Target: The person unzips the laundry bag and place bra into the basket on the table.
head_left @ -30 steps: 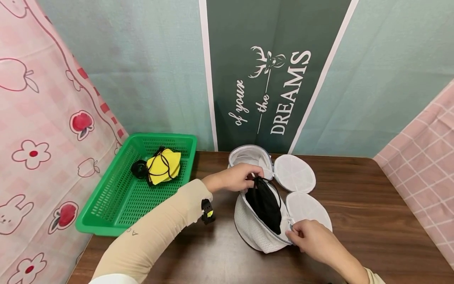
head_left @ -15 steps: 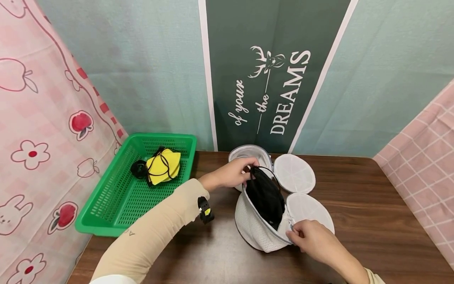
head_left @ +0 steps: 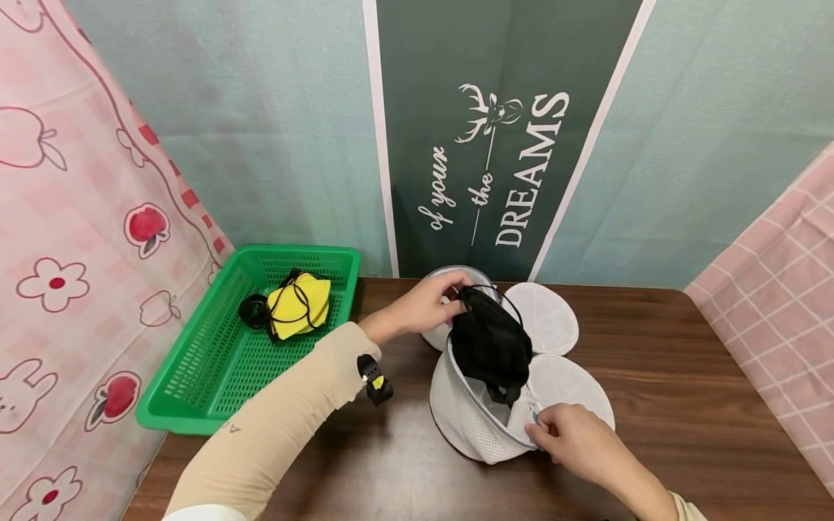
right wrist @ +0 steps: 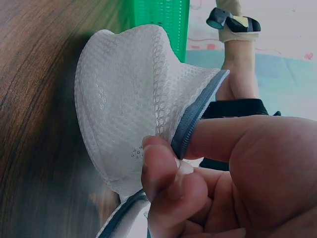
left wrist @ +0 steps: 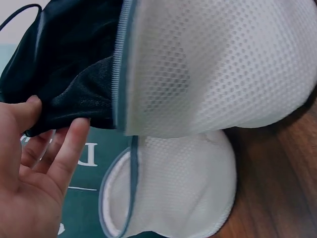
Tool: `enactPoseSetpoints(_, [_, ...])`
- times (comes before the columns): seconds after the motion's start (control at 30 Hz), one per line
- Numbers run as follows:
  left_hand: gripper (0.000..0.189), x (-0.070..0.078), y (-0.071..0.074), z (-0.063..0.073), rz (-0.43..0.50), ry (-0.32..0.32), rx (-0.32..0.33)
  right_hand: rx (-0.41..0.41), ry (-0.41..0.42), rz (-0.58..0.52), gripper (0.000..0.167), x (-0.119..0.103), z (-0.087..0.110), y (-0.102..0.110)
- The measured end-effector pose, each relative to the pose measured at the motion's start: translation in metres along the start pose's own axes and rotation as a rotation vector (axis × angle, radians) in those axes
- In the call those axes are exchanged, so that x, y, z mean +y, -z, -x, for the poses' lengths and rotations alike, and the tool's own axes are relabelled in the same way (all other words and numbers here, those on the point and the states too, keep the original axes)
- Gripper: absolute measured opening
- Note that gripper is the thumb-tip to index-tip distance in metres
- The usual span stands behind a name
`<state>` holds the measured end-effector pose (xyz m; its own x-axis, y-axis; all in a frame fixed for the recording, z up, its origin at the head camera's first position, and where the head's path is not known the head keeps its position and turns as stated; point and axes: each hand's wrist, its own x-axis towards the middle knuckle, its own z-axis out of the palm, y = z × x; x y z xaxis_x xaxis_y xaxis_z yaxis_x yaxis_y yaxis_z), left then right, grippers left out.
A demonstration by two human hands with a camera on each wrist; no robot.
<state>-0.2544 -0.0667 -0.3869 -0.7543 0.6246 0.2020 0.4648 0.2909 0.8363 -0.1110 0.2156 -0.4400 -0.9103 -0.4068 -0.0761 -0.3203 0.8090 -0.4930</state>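
A white mesh laundry bag [head_left: 464,416] with a grey zipper rim stands unzipped, its round lid [head_left: 573,387] folded out to the right. Partly inside its mouth and rising above the rim is a black drawstring pouch [head_left: 491,344], with a loop of cord at its top. My left hand [head_left: 426,302] pinches the pouch near the cord; the left wrist view shows thumb and fingers on the dark cloth [left wrist: 74,84]. At the near right of the rim, my right hand [head_left: 576,438] pinches the zipper edge [right wrist: 198,111] between thumb and finger.
Behind stands a second white mesh bag [left wrist: 188,183], its lid [head_left: 544,318] lying open on the right. To the left, a green basket [head_left: 189,318] holds a yellow item [head_left: 301,307] with black cords and a small black bundle [head_left: 254,311]. Fabric hangs around the wooden table [head_left: 704,434].
My left hand has moved up and slightly back, drawing the black pouch higher out of the mesh bag. The right hand stays at the rim.
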Motion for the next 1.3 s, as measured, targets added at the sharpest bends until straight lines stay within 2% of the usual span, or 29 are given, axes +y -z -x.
enactPoseSetpoints(0.13, [0.013,0.005,0.006,-0.001,0.01,0.017,0.042,-0.003,0.0,-0.002,0.044,-0.001,0.0,0.001])
enactPoseSetpoints(0.47, [0.014,0.019,0.023,0.001,0.038,0.042,0.098,-0.008,0.0,0.004,0.044,-0.001,0.0,0.001])
enactPoseSetpoints(0.63, [0.01,0.022,0.032,0.002,0.102,0.061,0.146,-0.017,-0.007,-0.002,0.044,-0.001,0.0,0.001])
enactPoseSetpoints(0.8, [0.008,0.025,0.042,0.005,0.207,0.102,0.184,-0.02,-0.004,-0.003,0.044,0.0,0.0,0.001])
enactPoseSetpoints(0.93, [0.008,0.028,0.053,0.009,0.246,0.131,0.208,-0.021,-0.004,-0.003,0.044,0.001,0.0,0.0])
enactPoseSetpoints(1.3, [0.016,0.033,0.096,0.03,0.229,0.282,0.25,-0.036,-0.022,0.004,0.044,-0.001,0.0,0.001])
